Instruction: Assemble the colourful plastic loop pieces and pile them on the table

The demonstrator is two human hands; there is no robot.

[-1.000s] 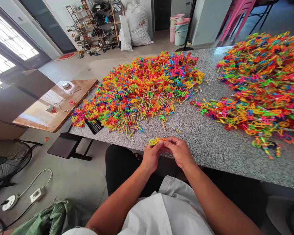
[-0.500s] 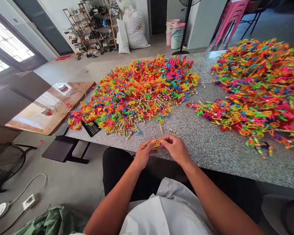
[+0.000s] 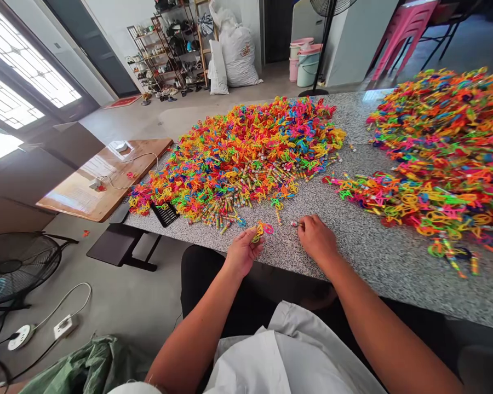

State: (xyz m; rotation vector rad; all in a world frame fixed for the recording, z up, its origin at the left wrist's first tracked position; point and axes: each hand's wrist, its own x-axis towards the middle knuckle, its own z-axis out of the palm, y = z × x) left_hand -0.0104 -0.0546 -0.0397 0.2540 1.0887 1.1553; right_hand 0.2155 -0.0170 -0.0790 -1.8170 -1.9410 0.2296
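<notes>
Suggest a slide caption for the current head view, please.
Left hand holding colourful plastic pieces, right hand at a short stick on the speckled tabletop, near a multicoloured heap.

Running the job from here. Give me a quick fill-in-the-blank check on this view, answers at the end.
1. Joined colourful plastic pieces are held in the person's ____ hand.
2. A small patterned tube shows right at the person's ____ hand.
3. The speckled table bears ____ large heaps of colourful pieces.
4. The stacked stools in the background are ____ in colour.

Missing words: left; right; two; pink.
</notes>
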